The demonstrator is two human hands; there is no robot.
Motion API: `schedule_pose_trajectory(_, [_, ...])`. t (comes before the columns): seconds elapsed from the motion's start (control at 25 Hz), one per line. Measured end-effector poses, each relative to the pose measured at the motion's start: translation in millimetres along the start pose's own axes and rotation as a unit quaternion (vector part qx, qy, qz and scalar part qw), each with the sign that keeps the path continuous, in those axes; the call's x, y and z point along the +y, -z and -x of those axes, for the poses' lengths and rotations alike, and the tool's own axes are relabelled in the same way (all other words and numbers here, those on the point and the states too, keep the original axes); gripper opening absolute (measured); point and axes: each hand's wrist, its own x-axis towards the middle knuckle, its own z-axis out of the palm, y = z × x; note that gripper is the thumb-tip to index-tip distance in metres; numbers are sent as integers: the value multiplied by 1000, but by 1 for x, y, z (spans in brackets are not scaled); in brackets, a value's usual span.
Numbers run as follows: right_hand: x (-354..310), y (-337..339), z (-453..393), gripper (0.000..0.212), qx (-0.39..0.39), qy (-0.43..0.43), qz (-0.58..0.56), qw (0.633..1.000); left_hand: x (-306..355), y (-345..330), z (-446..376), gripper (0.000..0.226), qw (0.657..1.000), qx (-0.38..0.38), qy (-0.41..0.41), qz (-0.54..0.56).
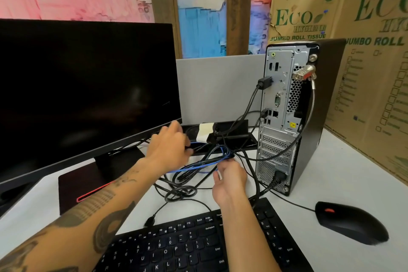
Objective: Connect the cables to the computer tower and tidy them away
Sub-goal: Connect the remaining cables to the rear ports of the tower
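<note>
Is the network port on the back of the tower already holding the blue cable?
No: the blue cable lies in the tangle by both hands, and the tower network port shows empty.

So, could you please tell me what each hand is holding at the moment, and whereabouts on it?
Both hands grip the tangled bundle of blue and black cables: left hand at its left end, right hand at its right end.
</note>
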Motion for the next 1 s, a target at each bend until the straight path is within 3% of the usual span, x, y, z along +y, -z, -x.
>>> schedule_pose_trajectory(0.08, [0,2,1,44,-23,-6,-8,1000,14,-2,6,53,997,-75,-21,25])
schedule_pose_trajectory(0.16, [-2,4,2,47,-49,-15,-56,997,18,-7,6,62,979,-196,4,-55])
schedule_pose_trajectory(0.2, [-3,6,1,49,-56,-15,-93,994,16,-9,6,58,975,-209,11,-78])
schedule_pose_trajectory(0.32, [-7,3,-1,52,-63,7,-160,985,7,2,-3,31,993,-112,32,7])
schedule_pose_trajectory(0.44, [-5,-2,-3,48,-19,48,-38,998,2,15,-16,28,987,-44,36,152])
schedule_pose_trajectory(0.52, [-1,-2,-5,41,31,81,86,993,7,11,-23,21,957,0,53,287])
schedule_pose_trajectory(0.6, [2,-2,-2,27,57,127,174,975,15,1,-31,14,902,53,94,419])
schedule_pose_trajectory(0.68, [2,-4,10,21,86,191,269,940,24,-11,-41,14,862,92,122,484])
schedule_pose_trajectory(0.8, [-5,-9,28,33,62,255,427,866,31,-16,-52,14,849,97,89,511])
schedule_pose_trajectory(0.84, [-9,-11,35,33,19,254,480,839,30,-14,-52,14,851,72,65,517])
schedule_pose_trajectory(0.92, [-15,-16,49,12,-63,231,578,780,24,-11,-47,27,862,-7,19,506])
schedule_pose_trajectory(1.0, [-21,-16,58,9,-83,240,644,721,13,-9,-38,39,904,-89,4,418])
